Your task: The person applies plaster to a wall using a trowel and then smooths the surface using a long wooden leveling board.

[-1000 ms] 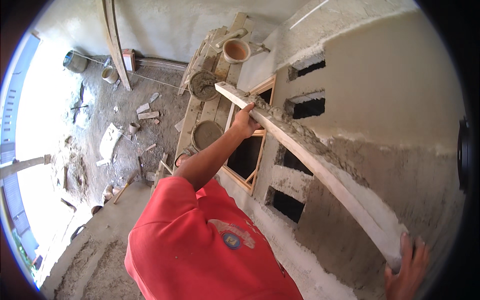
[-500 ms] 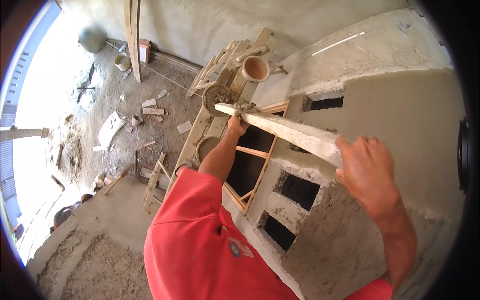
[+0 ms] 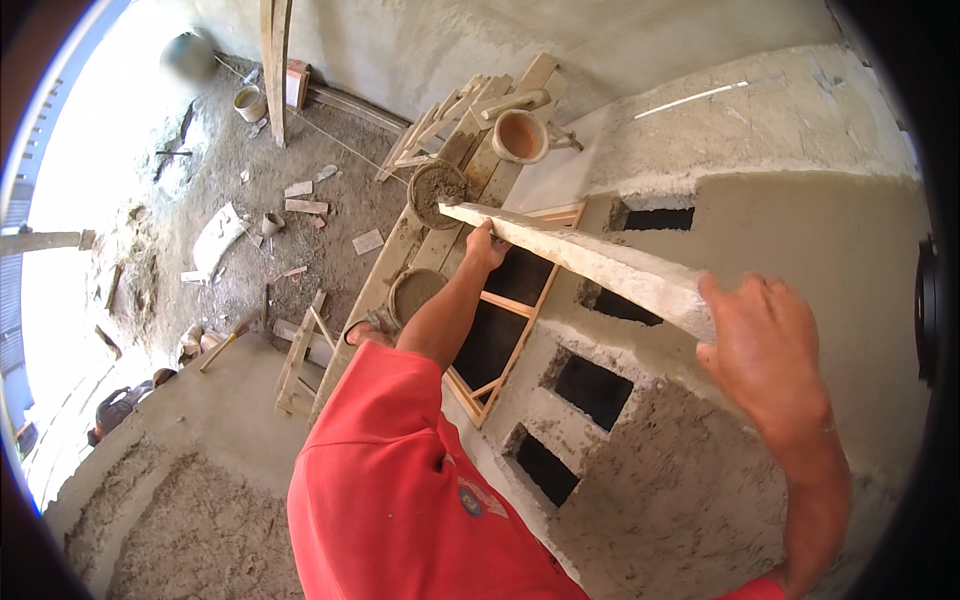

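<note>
A long, pale wooden straightedge board (image 3: 590,255) slants across the view in front of the wall, gripped by both of my hands. My left hand (image 3: 486,246) is closed on its underside near the far end. At the near end, my right hand (image 3: 765,345) is wrapped round the board. The far tip lies over the rim of a bucket of mortar (image 3: 437,190), as seen from here. Another bucket of grey mortar (image 3: 415,293) stands beside my left forearm. Behind the board is a plastered wall (image 3: 800,230) with several rectangular openings.
A plank scaffold (image 3: 395,255) bears the buckets, including a pail with reddish-brown contents (image 3: 519,136). A wooden window frame (image 3: 520,305) sits in the wall. Below, the dirt floor (image 3: 330,240) holds scattered brick pieces, a light bucket (image 3: 249,103) and an upright wooden post (image 3: 274,75).
The lump of mortar on the board's far end has gone from it. Both hands and the board have shifted slightly to the right in the picture.
</note>
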{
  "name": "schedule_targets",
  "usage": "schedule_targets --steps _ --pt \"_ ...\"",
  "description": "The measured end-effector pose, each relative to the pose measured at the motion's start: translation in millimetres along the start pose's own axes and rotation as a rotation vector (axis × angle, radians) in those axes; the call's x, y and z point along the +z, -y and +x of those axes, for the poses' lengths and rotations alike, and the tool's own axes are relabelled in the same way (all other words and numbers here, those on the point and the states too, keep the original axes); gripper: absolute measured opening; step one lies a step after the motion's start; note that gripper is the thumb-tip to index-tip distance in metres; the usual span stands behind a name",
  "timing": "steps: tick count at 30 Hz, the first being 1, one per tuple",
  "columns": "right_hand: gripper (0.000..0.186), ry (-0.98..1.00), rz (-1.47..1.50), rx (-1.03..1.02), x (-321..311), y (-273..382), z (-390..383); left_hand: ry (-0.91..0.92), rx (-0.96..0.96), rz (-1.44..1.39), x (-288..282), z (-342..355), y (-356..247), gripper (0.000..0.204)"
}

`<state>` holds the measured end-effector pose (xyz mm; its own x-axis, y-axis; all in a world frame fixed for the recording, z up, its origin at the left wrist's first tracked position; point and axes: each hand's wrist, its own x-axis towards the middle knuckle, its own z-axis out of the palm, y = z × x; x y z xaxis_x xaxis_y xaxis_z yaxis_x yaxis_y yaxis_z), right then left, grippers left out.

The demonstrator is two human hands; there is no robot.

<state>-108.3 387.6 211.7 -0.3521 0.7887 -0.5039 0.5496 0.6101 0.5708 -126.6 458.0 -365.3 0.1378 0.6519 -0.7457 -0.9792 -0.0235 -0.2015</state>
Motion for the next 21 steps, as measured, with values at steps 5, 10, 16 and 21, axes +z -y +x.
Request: schedule_targets --steps 5,10,16,21 --pt "0.041 -0.007 0.011 0.034 -18.4 -14.9 -5.1 0.027 -0.016 0.040 20.0 -11.8 6.3 0.036" --pt "0.059 0.027 -0.041 0.136 -18.7 -23.1 -55.9 0.031 -0.123 0.123 33.9 -42.0 21.1 0.042" --pt "0.069 -0.011 -0.116 0.097 27.2 -3.2 -145.5 0.077 -0.273 0.124 3.1 -42.4 38.2 0.040" --pt "0.057 -0.079 -0.121 0.130 32.6 -9.2 -170.2 0.060 -0.312 0.166 1.7 -40.6 37.8 0.040"
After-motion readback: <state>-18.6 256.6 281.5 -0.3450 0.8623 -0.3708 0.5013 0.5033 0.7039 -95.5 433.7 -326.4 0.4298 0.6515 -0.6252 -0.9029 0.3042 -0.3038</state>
